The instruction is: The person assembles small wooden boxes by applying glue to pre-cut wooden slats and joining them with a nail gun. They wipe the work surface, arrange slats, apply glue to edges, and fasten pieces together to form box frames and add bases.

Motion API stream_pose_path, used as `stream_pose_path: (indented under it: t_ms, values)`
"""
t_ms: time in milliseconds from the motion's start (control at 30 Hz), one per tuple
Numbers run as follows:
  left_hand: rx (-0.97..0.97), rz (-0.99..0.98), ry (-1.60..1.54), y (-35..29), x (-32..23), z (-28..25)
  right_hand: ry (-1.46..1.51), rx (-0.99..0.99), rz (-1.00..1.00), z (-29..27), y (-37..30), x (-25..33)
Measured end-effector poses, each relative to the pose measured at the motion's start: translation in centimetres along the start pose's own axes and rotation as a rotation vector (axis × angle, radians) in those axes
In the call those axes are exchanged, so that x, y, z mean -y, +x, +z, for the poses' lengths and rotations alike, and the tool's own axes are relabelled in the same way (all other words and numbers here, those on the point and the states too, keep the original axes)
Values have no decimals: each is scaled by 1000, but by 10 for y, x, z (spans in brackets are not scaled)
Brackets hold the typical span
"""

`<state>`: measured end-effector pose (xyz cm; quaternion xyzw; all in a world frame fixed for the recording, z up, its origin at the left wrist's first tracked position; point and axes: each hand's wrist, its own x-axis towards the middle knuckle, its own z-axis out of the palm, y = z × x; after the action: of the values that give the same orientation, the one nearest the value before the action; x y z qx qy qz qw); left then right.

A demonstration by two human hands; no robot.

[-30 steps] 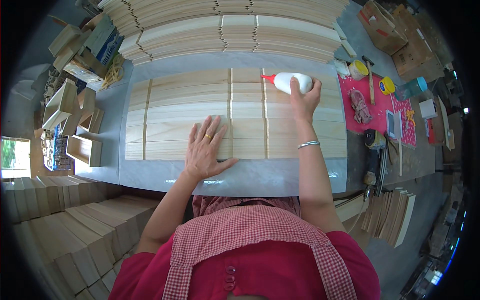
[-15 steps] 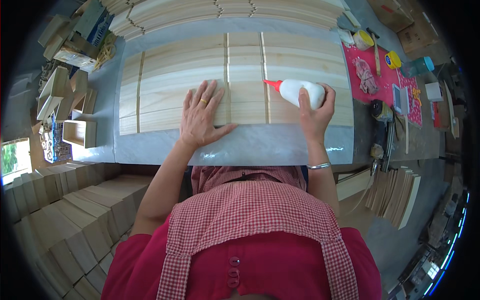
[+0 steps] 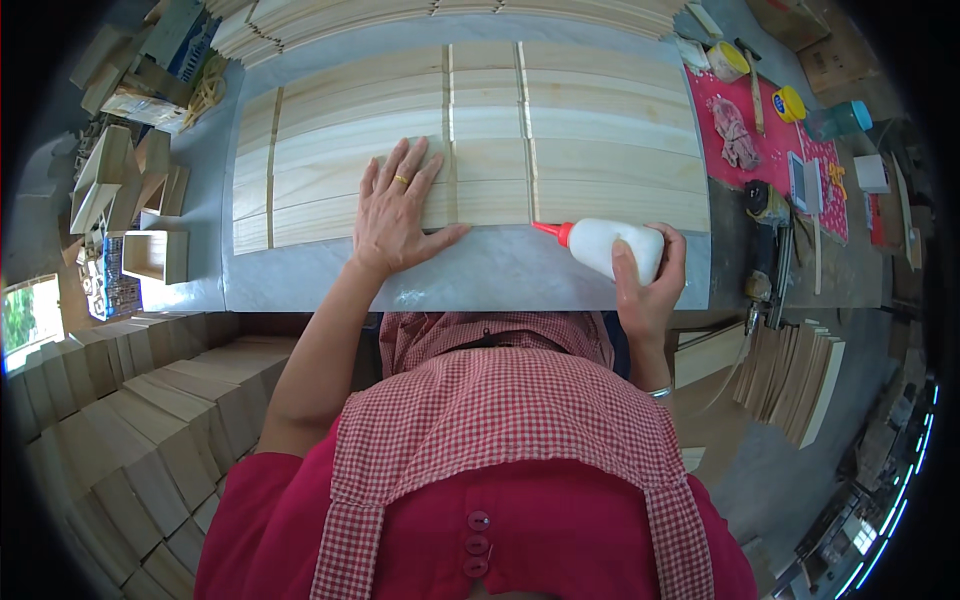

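Observation:
Pale wooden boards (image 3: pixel 620 150) lie side by side in front of me, with narrow grooves running across all of them. My left hand (image 3: pixel 397 210) rests flat on the boards, fingers spread, just left of the middle groove; a ring is on one finger. My right hand (image 3: pixel 650 275) is wrapped round a white squeeze bottle (image 3: pixel 605 245) with a red nozzle (image 3: pixel 552 231). The bottle is tilted to the left. Its tip is at the near end of the right-hand groove, by the boards' front edge. Whether the tip touches the wood I cannot tell.
More grooved boards (image 3: pixel 340 25) are stacked at the far side of the grey table (image 3: pixel 300 285). Small wooden boxes (image 3: pixel 155 256) sit at the left. On the right, a red cloth (image 3: pixel 712 125) carries a rag, tubs and a hammer. Wooden pieces (image 3: pixel 170 410) are piled at lower left.
My right hand has drawn the bottle toward me along the right-hand groove, from mid-board to the near edge. My left hand remains flat on the boards. The whole view has shifted slightly.

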<state>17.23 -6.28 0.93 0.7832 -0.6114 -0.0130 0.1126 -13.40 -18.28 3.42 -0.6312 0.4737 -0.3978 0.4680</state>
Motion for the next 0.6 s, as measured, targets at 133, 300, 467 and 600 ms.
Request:
stream_pose_path:
  t_ms: [133,300,467,600]
  values:
    - [38,-20,-9,-1,0,-2,58,43,130,-4,20,26]
    - [11,-9,-79,-3,5,-3,309,-11,5,60,80,35]
    - [43,36,-159,-4,16,-9,340,-3,-26,153,143,40]
    - [64,39,-221,-2,16,-15,130,-66,-78,198,182,10]
